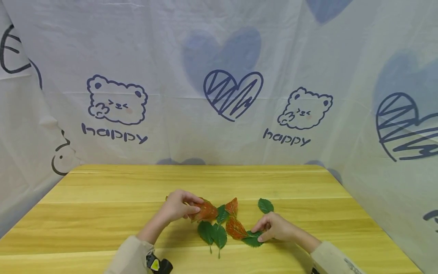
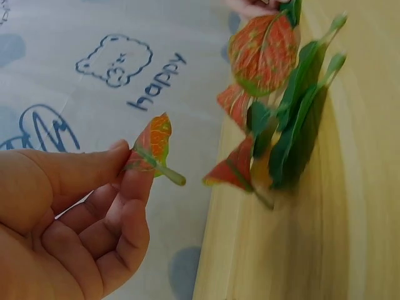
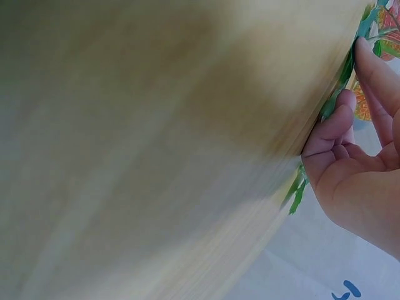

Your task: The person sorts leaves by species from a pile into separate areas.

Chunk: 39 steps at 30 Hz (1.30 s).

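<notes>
My left hand (image 1: 178, 207) pinches a small red-and-yellow leaf (image 2: 159, 134) by thumb and forefinger, its short stalk pointing outward. Close by on the table lies a red leaf (image 2: 232, 167). My right hand (image 1: 278, 227) has thumb and forefinger on a green leaf (image 1: 253, 242) low against the tabletop, partly covering it. That leaf's left end meets an orange-red leaf (image 1: 236, 228). Between the hands, a small green leaf (image 1: 222, 214) sits next to a pointed red leaf (image 1: 232, 206). Two green leaves (image 1: 220, 235) with stalks toward me hang below the row.
A separate green leaf (image 1: 265, 205) lies beyond my right hand. All of this is on a yellow wood-grain table (image 1: 119, 190). Behind it, a pale cloth (image 1: 171, 114) printed with bears and hearts hangs along the back and sides.
</notes>
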{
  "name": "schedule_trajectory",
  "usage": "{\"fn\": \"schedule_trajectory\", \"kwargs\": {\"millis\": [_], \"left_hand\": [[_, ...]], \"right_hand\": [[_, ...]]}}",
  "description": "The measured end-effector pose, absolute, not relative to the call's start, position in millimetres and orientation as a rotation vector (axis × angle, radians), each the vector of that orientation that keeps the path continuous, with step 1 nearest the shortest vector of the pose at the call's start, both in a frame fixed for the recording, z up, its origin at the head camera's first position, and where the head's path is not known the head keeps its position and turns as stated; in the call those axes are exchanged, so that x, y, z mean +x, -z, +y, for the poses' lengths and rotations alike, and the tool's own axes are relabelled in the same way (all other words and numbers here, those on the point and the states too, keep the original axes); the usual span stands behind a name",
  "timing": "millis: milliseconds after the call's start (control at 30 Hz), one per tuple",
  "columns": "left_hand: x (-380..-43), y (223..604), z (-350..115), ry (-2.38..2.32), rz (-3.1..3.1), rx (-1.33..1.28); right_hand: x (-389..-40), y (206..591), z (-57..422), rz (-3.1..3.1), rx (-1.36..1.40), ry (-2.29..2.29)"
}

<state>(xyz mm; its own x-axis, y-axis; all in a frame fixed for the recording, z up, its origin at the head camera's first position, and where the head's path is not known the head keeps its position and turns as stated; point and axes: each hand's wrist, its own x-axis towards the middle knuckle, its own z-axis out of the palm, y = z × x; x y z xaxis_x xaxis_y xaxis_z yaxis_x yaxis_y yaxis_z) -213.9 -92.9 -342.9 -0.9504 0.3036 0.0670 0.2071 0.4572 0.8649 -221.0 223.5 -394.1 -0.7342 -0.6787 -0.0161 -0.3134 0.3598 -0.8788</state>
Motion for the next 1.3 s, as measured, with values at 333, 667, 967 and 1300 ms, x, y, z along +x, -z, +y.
{"fn": "schedule_trajectory", "kwargs": {"millis": [333,667,967,1300], "left_hand": [[-223.3,348.0,-106.2,-1.468,2.78,0.238],[-230.6,353.7,-112.7,-1.324,2.872,0.189],[-238.6,363.0,-113.6,-1.25,2.91,0.162],[-239.3,364.2,-113.4,-1.174,2.949,0.215]], "right_hand": [[-220.6,393.4,223.4,2.271,-0.869,1.308],[-220.5,393.4,223.6,2.27,-0.86,1.306],[-220.0,392.5,223.3,2.272,-0.842,1.305],[-219.2,391.4,222.7,2.264,-0.826,1.316]]}}
